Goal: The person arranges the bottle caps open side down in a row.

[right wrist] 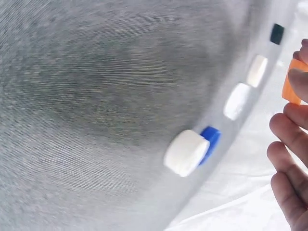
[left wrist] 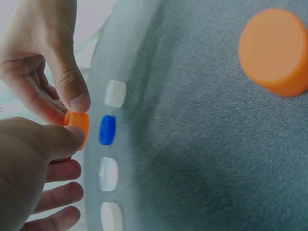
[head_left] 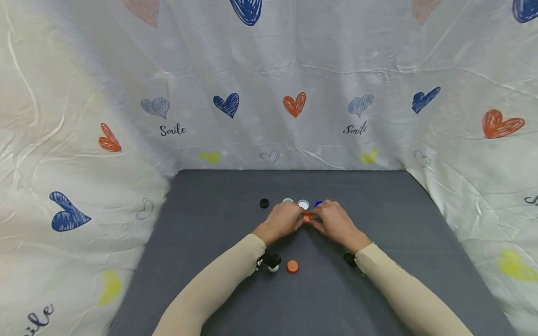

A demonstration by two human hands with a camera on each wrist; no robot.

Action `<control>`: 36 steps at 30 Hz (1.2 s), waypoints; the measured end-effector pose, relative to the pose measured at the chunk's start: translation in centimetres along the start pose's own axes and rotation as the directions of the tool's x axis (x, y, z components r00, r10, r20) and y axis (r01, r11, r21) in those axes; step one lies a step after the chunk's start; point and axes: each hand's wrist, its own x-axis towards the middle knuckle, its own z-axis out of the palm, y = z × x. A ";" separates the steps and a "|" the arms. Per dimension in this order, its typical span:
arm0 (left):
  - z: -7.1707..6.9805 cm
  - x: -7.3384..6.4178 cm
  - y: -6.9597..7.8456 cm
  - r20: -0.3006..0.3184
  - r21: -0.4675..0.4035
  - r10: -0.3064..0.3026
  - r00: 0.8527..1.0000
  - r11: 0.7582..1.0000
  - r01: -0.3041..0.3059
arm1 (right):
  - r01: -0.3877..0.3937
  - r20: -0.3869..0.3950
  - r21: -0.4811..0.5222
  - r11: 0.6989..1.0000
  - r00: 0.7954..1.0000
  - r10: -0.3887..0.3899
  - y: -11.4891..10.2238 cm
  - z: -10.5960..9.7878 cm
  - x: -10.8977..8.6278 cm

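Between both hands is an orange bottle cap (head_left: 307,218), seen edge-on in the left wrist view (left wrist: 79,126). My left hand (head_left: 286,218) pinches it from the left, its thumb pressed on the near side and other fingers spread behind. From the right, my right hand (head_left: 336,223) pinches the same cap with thumb and fingers. In the right wrist view, the cap (right wrist: 290,89) shows beside the right thumb, with the remaining right fingers (right wrist: 286,168) loosely bent below. Fingers hide part of the cap.
Beyond the hands, a row holds a black cap (head_left: 264,203), white caps (head_left: 303,204), and a blue cap (right wrist: 210,143), with another white cap (right wrist: 186,153) beside the blue one. Nearer lie an orange cap (head_left: 292,266) and a white cap (head_left: 273,269). Grey cloth (head_left: 235,186) covers the table.
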 end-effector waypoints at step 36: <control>-7.3 -8.3 -1.3 -0.367 -0.071 0.173 0.914 0.975 -0.213 | 0.201 -0.202 0.253 0.946 0.968 -0.152 -6.0 -5.8 0.1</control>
